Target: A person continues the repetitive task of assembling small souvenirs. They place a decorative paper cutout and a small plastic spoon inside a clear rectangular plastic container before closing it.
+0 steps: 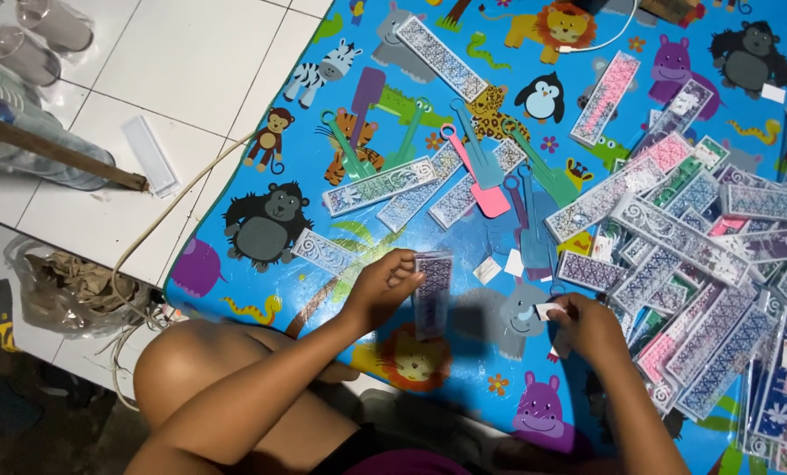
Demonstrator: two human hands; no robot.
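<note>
Hands of a seated person work over a bright blue animal-print mat spread on a white tiled floor. Left hand holds a long, narrow clear packet with a purple patterned insert upright by its top end, thumb and fingers pinching the upper edge; the packet hangs just above a lion printed on the mat. Right hand, to the right of the packet, pinches a small white slip between thumb and fingertips; it may be a paper tag or a sticker, the view is too small to tell. Further right of the packet lies a big loose heap of similar packets in pink, purple, green and blue. Beyond the packet, toward the mat's middle, lie several flat plastic paddle-shaped sticks in pink, green, blue and purple. Left of the mat, off on the floor, stand stacked clear cups. Handling this well would likely mean keeping the packet steady and taut by its top edge, bringing the slip squarely to it, and pressing lightly so the thin film does not crease.
</note>
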